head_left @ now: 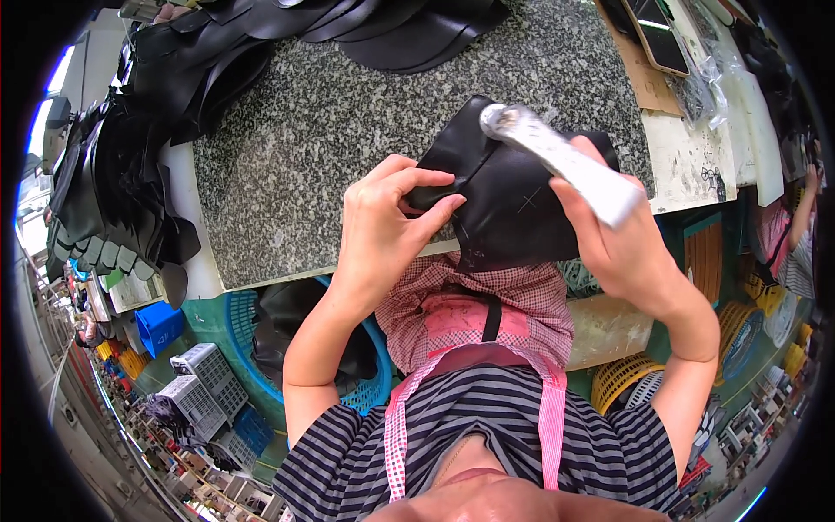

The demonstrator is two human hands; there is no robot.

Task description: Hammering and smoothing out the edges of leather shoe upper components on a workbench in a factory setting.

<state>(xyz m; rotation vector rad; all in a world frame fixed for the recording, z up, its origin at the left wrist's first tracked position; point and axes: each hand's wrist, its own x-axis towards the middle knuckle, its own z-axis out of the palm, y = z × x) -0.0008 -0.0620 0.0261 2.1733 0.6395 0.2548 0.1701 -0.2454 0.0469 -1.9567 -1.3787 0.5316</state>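
A black leather piece point(509, 213) with a small pale cross mark lies at the front edge of the speckled stone slab point(322, 139), partly hanging over it. A seam or fold runs across the piece. My left hand point(387, 213) is closed on its left side, thumb and fingers pinching the leather by the seam. In my right hand point(613, 230) is a pale hammer point(557, 157), gripped by the handle, with its round metal head over the far part of the leather. The hammer hides some of the leather beneath it.
Stacked black leather pieces point(409, 39) line the slab's far edge, and more point(113, 187) hang at the left. A phone point(658, 35) lies on cardboard at the far right. Below stand a blue basket point(239, 326) holding black pieces, grey crates point(204, 383) and a yellow basket point(622, 374).
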